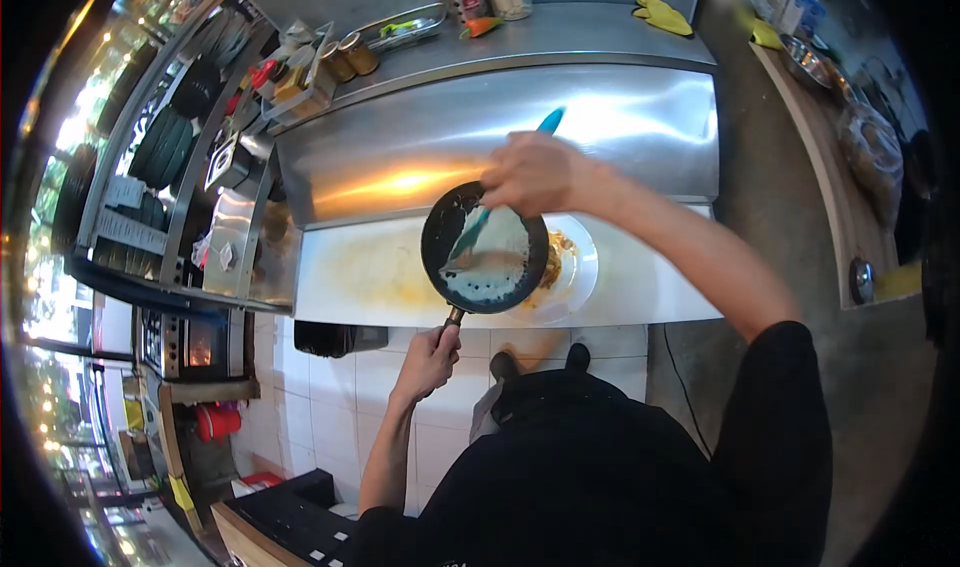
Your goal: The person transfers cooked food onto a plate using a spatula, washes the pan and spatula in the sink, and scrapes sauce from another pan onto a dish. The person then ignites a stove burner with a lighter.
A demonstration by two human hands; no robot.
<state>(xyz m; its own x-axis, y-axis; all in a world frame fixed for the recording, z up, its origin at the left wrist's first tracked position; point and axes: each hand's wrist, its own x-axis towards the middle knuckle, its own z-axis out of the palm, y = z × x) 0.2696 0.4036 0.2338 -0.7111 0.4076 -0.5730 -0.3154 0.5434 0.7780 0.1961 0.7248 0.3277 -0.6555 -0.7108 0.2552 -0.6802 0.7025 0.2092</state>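
Note:
My left hand (pixel 427 363) is wrapped round the handle of a black frying pan (pixel 433 244), held over the white counter (pixel 350 272). A creamy white layer (pixel 505 252) covers part of the pan's inside. Above the pan, my right hand (pixel 535 175) grips a teal spatula (pixel 551 120), its lower end down in the white layer. Partly hidden behind the pan's right side is a white plate (pixel 582 272) with brown food (pixel 557 260) on it.
A steel shelf (pixel 560 42) behind the counter bears jars (pixel 357 54), an orange-red item (pixel 482 27) and yellow gloves (pixel 662 16). Racks with stacked dark bowls (pixel 162 147) stand at the left. A wooden-edged counter (pixel 815 157) runs along the right.

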